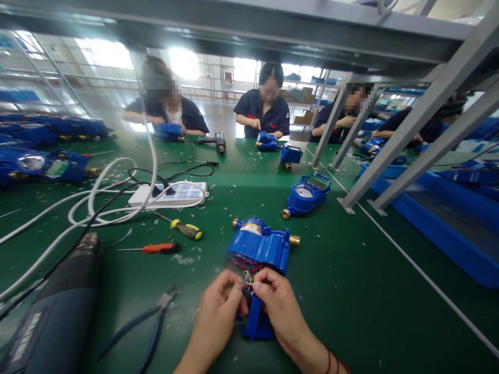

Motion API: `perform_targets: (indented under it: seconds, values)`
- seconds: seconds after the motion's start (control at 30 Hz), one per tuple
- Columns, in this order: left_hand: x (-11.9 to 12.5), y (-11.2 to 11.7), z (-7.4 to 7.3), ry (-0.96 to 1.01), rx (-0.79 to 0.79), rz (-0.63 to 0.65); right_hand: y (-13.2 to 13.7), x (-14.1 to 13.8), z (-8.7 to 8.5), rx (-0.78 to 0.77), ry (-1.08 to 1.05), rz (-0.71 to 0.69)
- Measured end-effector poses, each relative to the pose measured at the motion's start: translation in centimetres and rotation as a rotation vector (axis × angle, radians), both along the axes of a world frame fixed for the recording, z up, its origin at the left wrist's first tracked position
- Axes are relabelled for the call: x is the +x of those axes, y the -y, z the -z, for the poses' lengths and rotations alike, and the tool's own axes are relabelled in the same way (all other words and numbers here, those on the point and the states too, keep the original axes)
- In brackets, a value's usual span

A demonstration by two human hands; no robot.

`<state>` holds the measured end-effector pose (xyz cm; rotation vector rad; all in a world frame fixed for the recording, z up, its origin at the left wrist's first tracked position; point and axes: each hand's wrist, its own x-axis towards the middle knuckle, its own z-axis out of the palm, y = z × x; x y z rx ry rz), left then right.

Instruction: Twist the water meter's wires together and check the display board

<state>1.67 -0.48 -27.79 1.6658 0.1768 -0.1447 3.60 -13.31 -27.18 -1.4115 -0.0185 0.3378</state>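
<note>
Both my hands are at the opened blue water meter (255, 246), which lies on the green table in front of me. Thin coloured wires (248, 276) run from its body toward a separate blue housing part (257, 322) between my hands. My left hand (222, 306) is closed in a pinch at the left end of a pale wire. Opposite it, my right hand (278, 301) pinches the wire's right side between thumb and forefinger. The fingertips nearly meet; the wire's ends are too small to make out.
To my left lie pliers (156, 317), an orange screwdriver (156, 248), a yellow-black screwdriver (187, 228), a heat gun (58, 311) and a white power strip (183, 195) with looping cables. Another meter (307, 193), grey frame legs (393, 140) and a blue tray (436, 228) stand right. Several co-workers sit opposite.
</note>
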Motion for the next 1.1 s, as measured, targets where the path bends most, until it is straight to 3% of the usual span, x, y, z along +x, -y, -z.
perform_targets:
  seconds: [0.1,0.27,0.37,0.43,0.67,0.83,0.93,1.1]
  values:
    - [0.0,-0.1,0.0,0.022,0.012,0.030,0.0,0.0,0.0,-0.002,0.004,-0.014]
    - [-0.1,-0.6,-0.3,0.226,0.337,0.014,0.1,0.3,-0.2,-0.095,0.076,-0.073]
    - [-0.2,-0.7,-0.3,0.372,0.453,0.013,0.3,0.4,-0.4,-0.158,0.123,-0.082]
    - [-0.2,-0.7,-0.2,0.363,0.447,-0.017,0.3,0.4,-0.5,-0.163,0.143,-0.073]
    - [0.5,-1.3,0.1,0.052,0.208,-0.059,0.4,0.2,-0.2,-0.089,0.079,-0.049]
    - [0.2,-1.5,0.3,0.196,0.386,-0.203,0.7,0.2,-0.3,-0.006,-0.044,-0.049]
    - [-0.1,-1.5,-0.1,0.283,0.436,-0.100,0.7,0.2,-0.5,0.027,-0.077,-0.057]
    - [-0.1,-1.7,-1.2,0.222,0.372,0.102,0.6,0.4,-0.3,0.062,-0.103,-0.052]
